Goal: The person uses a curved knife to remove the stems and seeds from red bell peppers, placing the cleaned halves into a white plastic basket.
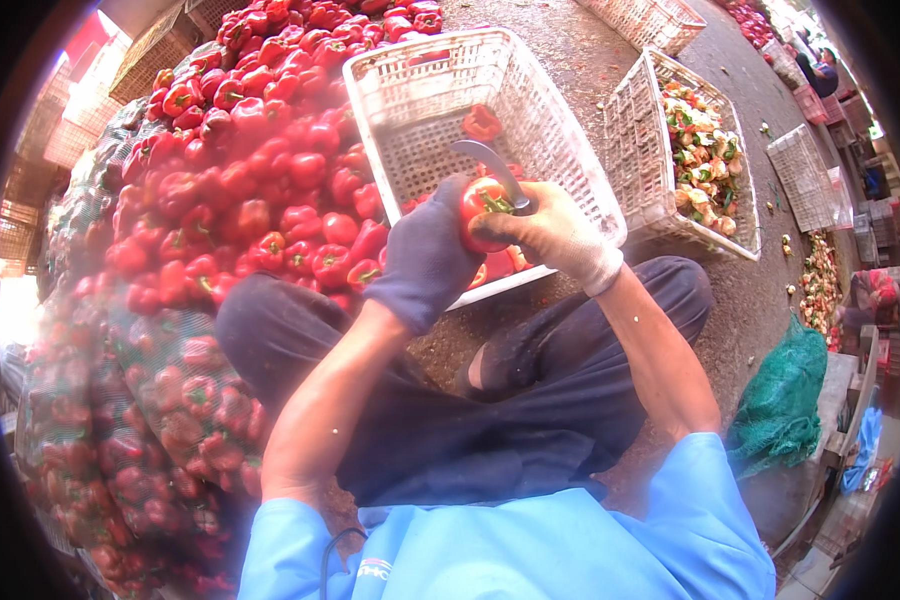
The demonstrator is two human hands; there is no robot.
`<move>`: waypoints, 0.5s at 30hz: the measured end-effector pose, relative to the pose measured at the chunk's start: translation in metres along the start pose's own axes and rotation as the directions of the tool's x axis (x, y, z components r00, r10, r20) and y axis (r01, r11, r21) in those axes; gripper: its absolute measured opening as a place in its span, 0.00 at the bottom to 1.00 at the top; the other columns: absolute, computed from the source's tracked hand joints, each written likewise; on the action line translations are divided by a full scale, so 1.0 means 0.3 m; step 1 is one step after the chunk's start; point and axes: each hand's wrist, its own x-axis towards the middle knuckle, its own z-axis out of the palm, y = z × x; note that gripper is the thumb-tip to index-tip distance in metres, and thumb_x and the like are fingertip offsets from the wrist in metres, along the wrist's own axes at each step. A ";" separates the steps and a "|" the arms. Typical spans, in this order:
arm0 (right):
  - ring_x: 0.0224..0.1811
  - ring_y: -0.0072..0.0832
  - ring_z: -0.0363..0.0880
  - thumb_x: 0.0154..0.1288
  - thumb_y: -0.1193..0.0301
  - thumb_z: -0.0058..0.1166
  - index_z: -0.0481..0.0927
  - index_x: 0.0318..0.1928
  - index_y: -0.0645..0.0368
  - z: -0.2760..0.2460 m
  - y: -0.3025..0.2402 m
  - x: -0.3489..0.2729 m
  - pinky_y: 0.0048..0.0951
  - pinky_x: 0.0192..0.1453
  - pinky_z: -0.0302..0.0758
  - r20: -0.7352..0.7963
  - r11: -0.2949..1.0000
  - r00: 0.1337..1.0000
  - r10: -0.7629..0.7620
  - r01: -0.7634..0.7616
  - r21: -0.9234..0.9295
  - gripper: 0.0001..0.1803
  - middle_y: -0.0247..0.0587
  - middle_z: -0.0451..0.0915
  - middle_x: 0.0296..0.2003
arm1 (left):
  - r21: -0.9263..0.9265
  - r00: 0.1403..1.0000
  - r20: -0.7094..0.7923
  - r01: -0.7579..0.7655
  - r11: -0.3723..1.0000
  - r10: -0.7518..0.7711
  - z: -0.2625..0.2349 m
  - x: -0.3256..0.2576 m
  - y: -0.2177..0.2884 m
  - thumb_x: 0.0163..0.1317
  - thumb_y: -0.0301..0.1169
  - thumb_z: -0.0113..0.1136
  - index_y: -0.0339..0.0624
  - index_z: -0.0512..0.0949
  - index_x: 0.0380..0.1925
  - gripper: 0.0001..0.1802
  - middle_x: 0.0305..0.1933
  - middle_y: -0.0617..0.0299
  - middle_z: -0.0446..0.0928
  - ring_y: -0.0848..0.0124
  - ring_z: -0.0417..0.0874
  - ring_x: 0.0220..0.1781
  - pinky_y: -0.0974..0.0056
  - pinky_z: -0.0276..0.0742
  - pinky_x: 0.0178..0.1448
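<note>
In a dark blue glove, my left hand (428, 255) is closed round a red bell pepper (478, 196), its green stem end facing my right hand. My right hand (562, 235), in a white glove stained orange, grips a small curved knife (498, 168). The blade arcs up over the pepper, and the handle is mostly hidden in my fingers. Both hands are over the near end of a white plastic crate (562, 140). A cut red pepper (482, 123) lies inside it, with more red peppers at the near end, partly hidden by my hands.
A large heap of red peppers (290, 150) rises at the left. Nearer me stand net sacks (140, 420) full of peppers. To the right, another crate (638, 150) holds pepper cores with stems (705, 160). A green net bag (785, 400) lies further right. Far right, a person (823, 76) sits.
</note>
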 end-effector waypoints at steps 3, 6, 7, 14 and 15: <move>0.41 0.18 0.84 0.65 0.62 0.79 0.91 0.50 0.61 0.026 0.035 0.008 0.29 0.51 0.81 -0.079 0.955 0.965 -0.249 0.231 -0.188 0.20 0.28 0.88 0.36 | 0.100 1.000 -0.016 0.001 0.995 0.000 0.021 0.000 -0.026 0.68 0.37 0.70 0.50 0.78 0.56 0.19 0.43 0.43 0.88 0.39 0.89 0.46 0.42 0.85 0.47; 0.45 0.19 0.86 0.66 0.60 0.79 0.90 0.53 0.62 0.014 0.016 -0.004 0.30 0.55 0.81 -0.057 0.822 0.891 -0.450 0.388 -0.418 0.22 0.31 0.90 0.39 | 0.087 0.998 0.018 0.055 0.995 -0.057 0.044 -0.003 -0.050 0.67 0.37 0.71 0.50 0.82 0.54 0.17 0.42 0.44 0.88 0.41 0.90 0.47 0.44 0.86 0.47; 0.45 0.19 0.86 0.68 0.60 0.78 0.90 0.53 0.63 0.010 0.025 0.018 0.30 0.55 0.81 -0.031 0.807 0.878 -0.478 0.425 -0.409 0.22 0.32 0.91 0.39 | 0.062 0.996 0.032 0.079 0.995 -0.082 0.050 -0.007 -0.058 0.66 0.38 0.73 0.51 0.84 0.55 0.18 0.41 0.44 0.88 0.43 0.91 0.47 0.46 0.87 0.47; 0.22 0.12 0.73 0.78 0.55 0.67 0.90 0.53 0.59 -0.016 -0.012 -0.023 0.18 0.27 0.69 0.031 0.940 0.964 -0.264 0.250 0.232 0.19 0.29 0.84 0.29 | -0.038 0.995 -0.023 -0.097 0.995 0.096 0.034 0.004 -0.038 0.63 0.32 0.72 0.50 0.86 0.55 0.19 0.44 0.45 0.89 0.46 0.91 0.48 0.50 0.87 0.49; 0.21 0.12 0.72 0.78 0.55 0.67 0.90 0.51 0.59 -0.030 0.001 -0.026 0.19 0.24 0.67 0.013 0.936 0.963 -0.268 0.258 0.238 0.19 0.28 0.83 0.27 | -0.031 0.994 -0.012 -0.106 0.994 0.106 0.036 0.005 -0.038 0.63 0.31 0.72 0.49 0.86 0.55 0.19 0.44 0.45 0.89 0.46 0.91 0.48 0.50 0.87 0.50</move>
